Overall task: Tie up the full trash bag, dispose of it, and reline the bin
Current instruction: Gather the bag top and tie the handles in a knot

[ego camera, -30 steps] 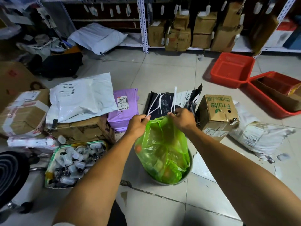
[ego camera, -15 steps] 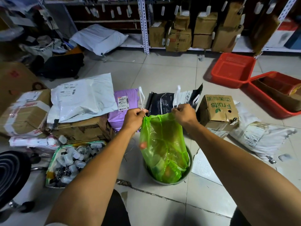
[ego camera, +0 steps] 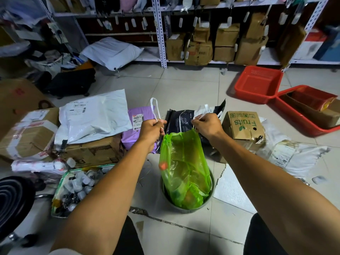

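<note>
A full green trash bag (ego camera: pixel 184 166) stands stretched upward out of a small grey round bin (ego camera: pixel 209 196) on the tiled floor. Its mouth is bunched narrow at the top. My left hand (ego camera: pixel 151 130) grips the white drawstring loop (ego camera: pixel 154 107) at the bag's upper left corner. My right hand (ego camera: pixel 207 126) pinches the other white drawstring (ego camera: pixel 202 109) at the upper right corner. The two hands are held apart at the same height, with the bag's top edge taut between them.
Parcels crowd the floor: a white mailer (ego camera: pixel 95 116) and purple mailer (ego camera: pixel 137 126) on cardboard boxes at left, a black mailer (ego camera: pixel 182 119) behind the bag, a "Fruits" box (ego camera: pixel 242 125) at right. Red baskets (ego camera: pixel 257 83) lie far right. A tray of small bottles (ego camera: pixel 77 188) sits left of the bin.
My hands have moved apart and up, drawing the white strings out sideways. The bag's top has gathered tighter and the bag has risen taller out of the bin.
</note>
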